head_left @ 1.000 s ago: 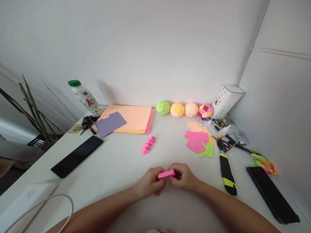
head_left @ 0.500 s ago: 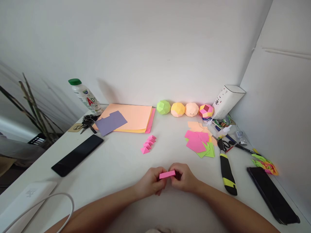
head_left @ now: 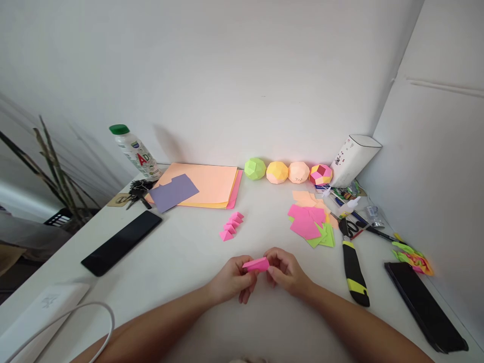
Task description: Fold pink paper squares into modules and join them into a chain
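A small piece of folded pink paper (head_left: 257, 264) is held up between my two hands, low in the middle of the view. My left hand (head_left: 235, 277) pinches its left part between thumb and fingers. At the paper's right end, the thumb and curled fingers of my right hand (head_left: 288, 271) close on its edge. Beyond my hands lies a short row of folded pink paper pieces (head_left: 231, 227). Loose pink paper pieces (head_left: 307, 221) overlap green pieces (head_left: 321, 236) and peach ones (head_left: 302, 195) to the right.
Four-colour paper balls line the wall, among them a green ball (head_left: 254, 169). Coloured sheets (head_left: 212, 181) and a purple piece (head_left: 174, 192) lie back left. A bottle (head_left: 136, 154), black phone (head_left: 123, 243), utility knife (head_left: 355, 272), scissors (head_left: 351, 228) and black case (head_left: 425, 307) surround the work area.
The pink paper has tilted, showing more of its face, and has shifted slightly left and up. My right-hand fingers have loosened and moved toward its right end.
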A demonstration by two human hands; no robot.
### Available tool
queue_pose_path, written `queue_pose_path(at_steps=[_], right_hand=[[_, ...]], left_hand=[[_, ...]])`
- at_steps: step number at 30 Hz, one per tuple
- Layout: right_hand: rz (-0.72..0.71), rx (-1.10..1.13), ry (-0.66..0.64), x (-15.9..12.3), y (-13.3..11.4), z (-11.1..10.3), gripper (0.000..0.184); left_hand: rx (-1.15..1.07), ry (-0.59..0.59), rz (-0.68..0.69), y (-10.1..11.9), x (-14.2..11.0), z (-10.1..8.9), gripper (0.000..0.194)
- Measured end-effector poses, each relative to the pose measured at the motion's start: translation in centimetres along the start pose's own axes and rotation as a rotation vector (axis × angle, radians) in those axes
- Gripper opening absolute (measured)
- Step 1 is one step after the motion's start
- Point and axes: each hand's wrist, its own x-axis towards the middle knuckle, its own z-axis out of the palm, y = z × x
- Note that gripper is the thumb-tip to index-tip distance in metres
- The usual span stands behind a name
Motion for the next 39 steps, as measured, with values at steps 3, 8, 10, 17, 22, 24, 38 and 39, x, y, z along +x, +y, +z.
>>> queue_pose_path(at_steps=[3, 8, 10, 17, 22, 24, 38, 39], right_hand=[[-0.062, -0.212, -0.064, 0.1, -0.2, 0.2, 0.009], [-0.086, -0.301, -0.059, 0.2, 0.1, 0.1, 0.014], [-0.079, -0.298, -0.058, 0.3, 0.3, 0.0, 0.015], [-0.042, -0.23, -0.007, 0.1, 0.0, 0.2, 0.017], [0.093, -0.011, 0.098, 0.0, -0.3, -0.2, 0.013], [0.125, 0.056, 0.129, 0.0, -0.3, -0.4, 0.012], [-0.133, -0.041, 0.149, -0.5, 0.9, 0.4, 0.012], [-0.202, -0.086, 0.149, -0.5, 1.0, 0.4, 0.016]], left_hand=[[0.032, 0.012, -0.008, -0.1, -0.1, 0.1, 0.01], [0.067, 0.058, 0.019, -0.3, -0.3, 0.5, 0.005], [0.074, 0.07, 0.027, -0.3, -0.4, 0.6, 0.005], [0.095, 0.036, 0.047, -0.4, -0.3, 0.5, 0.005], [0.029, 0.05, 0.01, -0.1, -0.4, 0.5, 0.012], [-0.029, 0.06, 0.02, 0.0, -0.3, 0.5, 0.019], [-0.22, 0.109, 0.143, -0.2, 0.6, 0.3, 0.036], [-0.22, 0.106, 0.144, -0.2, 0.6, 0.3, 0.036]])
